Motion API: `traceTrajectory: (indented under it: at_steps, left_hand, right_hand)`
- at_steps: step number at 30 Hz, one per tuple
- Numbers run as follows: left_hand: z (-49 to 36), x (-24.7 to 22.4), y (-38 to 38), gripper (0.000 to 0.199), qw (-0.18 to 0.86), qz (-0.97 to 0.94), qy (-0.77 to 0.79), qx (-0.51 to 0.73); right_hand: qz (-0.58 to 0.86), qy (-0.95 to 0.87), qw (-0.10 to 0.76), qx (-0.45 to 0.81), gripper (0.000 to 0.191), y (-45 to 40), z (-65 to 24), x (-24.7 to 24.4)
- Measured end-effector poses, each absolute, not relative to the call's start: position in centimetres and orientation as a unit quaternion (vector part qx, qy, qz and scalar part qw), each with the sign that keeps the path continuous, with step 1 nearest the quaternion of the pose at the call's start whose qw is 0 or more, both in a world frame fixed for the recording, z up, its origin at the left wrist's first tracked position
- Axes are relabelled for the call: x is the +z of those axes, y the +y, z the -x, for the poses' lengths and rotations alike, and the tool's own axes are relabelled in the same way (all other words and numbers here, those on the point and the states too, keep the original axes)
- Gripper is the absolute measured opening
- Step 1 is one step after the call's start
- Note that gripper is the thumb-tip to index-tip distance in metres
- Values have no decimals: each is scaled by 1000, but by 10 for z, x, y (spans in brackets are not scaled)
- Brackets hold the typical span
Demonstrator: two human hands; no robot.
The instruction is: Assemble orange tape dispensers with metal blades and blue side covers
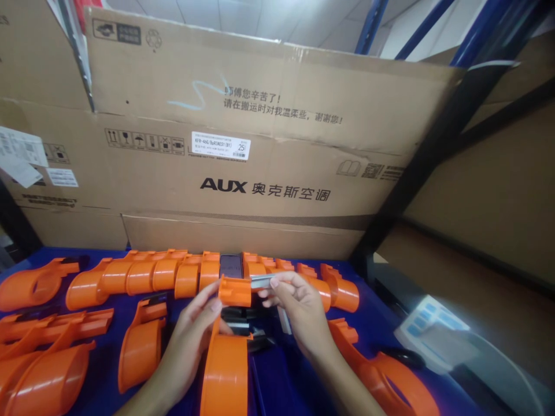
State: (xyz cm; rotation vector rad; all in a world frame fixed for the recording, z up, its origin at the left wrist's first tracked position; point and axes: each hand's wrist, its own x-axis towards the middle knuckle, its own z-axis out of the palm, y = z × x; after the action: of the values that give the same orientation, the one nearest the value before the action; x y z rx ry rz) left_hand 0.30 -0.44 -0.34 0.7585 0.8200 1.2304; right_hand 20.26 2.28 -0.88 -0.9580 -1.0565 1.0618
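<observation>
Orange holder and metal strip, end to end
From here, the left hand clasps the holder; the right hand pinches the strip.

Single head-worn view: faces forward, tilted down, across surface toward cardboard behind its far edge; left hand, right hand close to lens.

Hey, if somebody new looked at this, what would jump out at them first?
Probably the bright orange plastic pieces, lined up along the back of the blue surface and spread nearer the front. Behind them stands a large cardboard panel with AUX printed in bold black. Then, below centre, the left hand holds one orange piece while the right hand pinches a thin silvery piece at its right edge.
</observation>
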Motion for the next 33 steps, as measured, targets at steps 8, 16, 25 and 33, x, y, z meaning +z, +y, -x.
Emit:
traceTrajectory:
  at_steps: [8,16,25,33]
  left_hand:
    - [-1,-4,-4,70,687,-328,355,543]
    - [0,3,-6,50,680,-327,353,554]
    - [0,0,-1,44,690,-314,339,557]
    - [5,-15,5,64,667,-355,365,544]
  right_hand:
    - [427,-467,623,459,32,21,-204,-8]
    - [435,-490,617,436,33,19,-204,-5]
    - [447,-499,614,417,34,18,-203,-5]
    - [456,-509,627,375,33,14,-203,-1]
